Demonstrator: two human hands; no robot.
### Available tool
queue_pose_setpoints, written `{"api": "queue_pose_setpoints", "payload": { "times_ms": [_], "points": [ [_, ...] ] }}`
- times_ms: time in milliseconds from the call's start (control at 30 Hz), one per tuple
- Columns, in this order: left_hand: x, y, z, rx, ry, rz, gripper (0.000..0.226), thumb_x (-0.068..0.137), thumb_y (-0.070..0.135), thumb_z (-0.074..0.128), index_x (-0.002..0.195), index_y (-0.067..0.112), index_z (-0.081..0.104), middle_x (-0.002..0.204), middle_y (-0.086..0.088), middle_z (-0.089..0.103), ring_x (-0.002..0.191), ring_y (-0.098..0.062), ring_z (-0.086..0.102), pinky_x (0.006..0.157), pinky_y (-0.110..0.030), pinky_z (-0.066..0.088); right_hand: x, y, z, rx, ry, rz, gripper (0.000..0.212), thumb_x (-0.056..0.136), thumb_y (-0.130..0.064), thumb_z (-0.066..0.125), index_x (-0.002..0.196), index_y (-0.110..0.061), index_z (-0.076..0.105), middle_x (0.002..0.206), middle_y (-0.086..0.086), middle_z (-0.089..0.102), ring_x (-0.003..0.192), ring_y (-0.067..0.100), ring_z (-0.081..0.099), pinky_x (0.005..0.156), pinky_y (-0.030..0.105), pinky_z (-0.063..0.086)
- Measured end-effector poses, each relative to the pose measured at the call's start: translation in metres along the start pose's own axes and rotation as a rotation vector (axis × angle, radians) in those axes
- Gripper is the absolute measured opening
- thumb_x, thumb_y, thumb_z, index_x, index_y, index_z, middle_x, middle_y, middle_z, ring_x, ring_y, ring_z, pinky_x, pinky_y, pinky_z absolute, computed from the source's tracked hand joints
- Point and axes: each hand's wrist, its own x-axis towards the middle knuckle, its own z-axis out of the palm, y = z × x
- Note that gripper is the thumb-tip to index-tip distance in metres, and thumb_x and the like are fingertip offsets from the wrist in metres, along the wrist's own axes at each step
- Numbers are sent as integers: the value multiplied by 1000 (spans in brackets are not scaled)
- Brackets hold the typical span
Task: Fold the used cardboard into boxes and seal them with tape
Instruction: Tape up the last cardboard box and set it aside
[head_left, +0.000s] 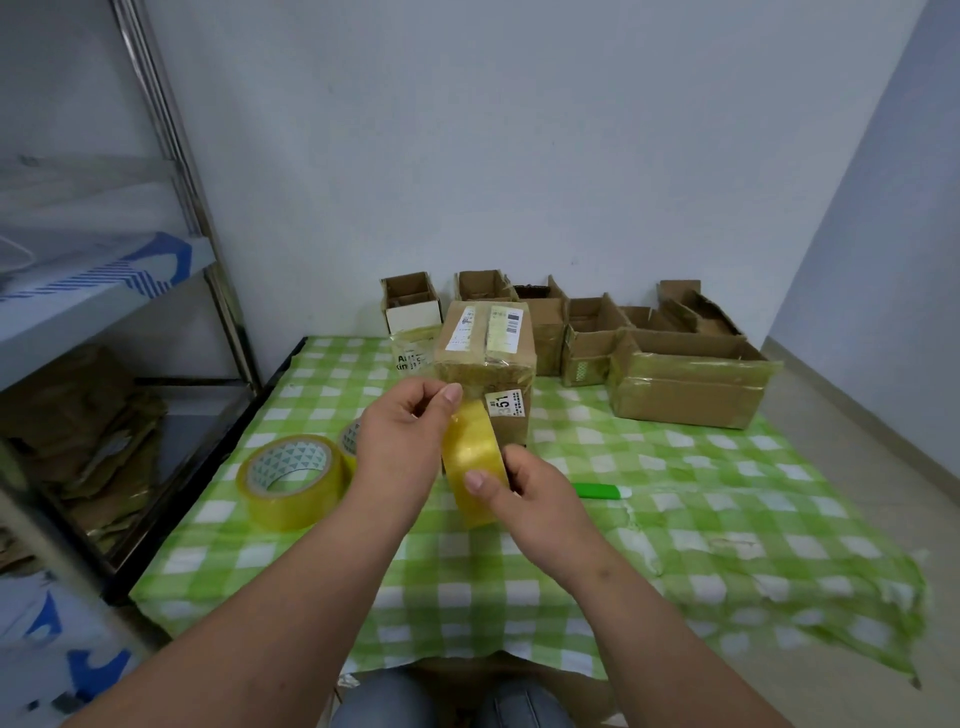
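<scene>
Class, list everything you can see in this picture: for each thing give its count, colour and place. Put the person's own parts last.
Held tape roll: one, yellow-clear, in both hands above the cloth.
Tape rolls on cloth: two, yellow-clear; the large roll lies left, the second roll is partly hidden behind the left hand.
Sealed box: one, brown with labels, centre, behind the held roll.
Open boxes: several, brown, one white-fronted, in a row along the wall.
Large flat box: one, brown, taped, right.
Green cutter: one, green and white, right of the hands.
Checked cloth: one, green-white, covering the surface.
Metal shelf: one, grey, left.
Flattened cardboard: stack, brown, lower shelf.
Left hand: fingers pinch at the roll's top.
Right hand: grips the roll.
</scene>
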Motion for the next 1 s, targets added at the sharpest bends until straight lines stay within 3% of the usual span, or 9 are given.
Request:
{"api": "queue_pose_setpoints", "payload": {
  "times_ms": [100,200,333,467,600,700,833,1000],
  "points": [
    [-5,10,0,-45,25,53,15,91,16,67,80,6,69,71,-9,64,59,-4,50,55,-16,44,2,-3,2,-117,36,10,30,95,-40,61,71,-26,48,60,-14,50,56,0,46,55,20,35],
    [-7,21,0,-100,32,83,13,90,14,69,78,11,72,71,-3,69,61,-2,58,57,-11,46,8,-2,-2,-86,133,122,42,92,-47,62,67,-18,43,60,-5,45,56,11,43,57,32,35],
    [5,20,-9,-133,119,21,10,87,18,73,77,20,75,61,10,67,59,1,60,59,-12,47,10,-13,-14,52,89,197,43,87,-54,65,75,-15,53,67,6,55,61,19,54,61,31,43],
    [11,17,-19,-15,115,97,17,85,21,76,75,34,72,69,16,71,71,-4,67,69,-20,53,10,-28,-27,211,43,181,36,92,-40,64,83,-6,57,65,7,63,48,14,62,47,20,45],
    [14,17,-16,-95,119,10,16,87,8,72,88,19,60,74,-6,72,69,-18,71,69,-32,60,14,-30,-30,189,67,162,38,90,-42,67,72,-14,50,61,6,61,48,20,63,49,24,45],
    [16,19,-14,-293,76,-124,36,88,-4,66,106,13,40,83,-17,69,60,-12,69,58,-23,56,13,-25,-31,114,78,169,42,90,-43,67,65,-17,46,52,-2,54,45,13,56,48,22,40],
    [19,16,-18,-296,-65,-214,27,90,-4,64,110,11,56,74,-12,69,62,-15,68,56,-23,54,12,-19,-34,58,57,183,44,87,-50,68,64,-20,46,59,0,49,53,16,48,55,28,38],
    [26,17,-21,-206,-111,-347,8,84,1,71,90,6,71,69,-7,68,61,-16,62,51,-22,53,15,-24,-41,-8,56,184,46,86,-52,69,64,-20,44,60,1,43,56,16,41,55,29,33]
  ]
}}
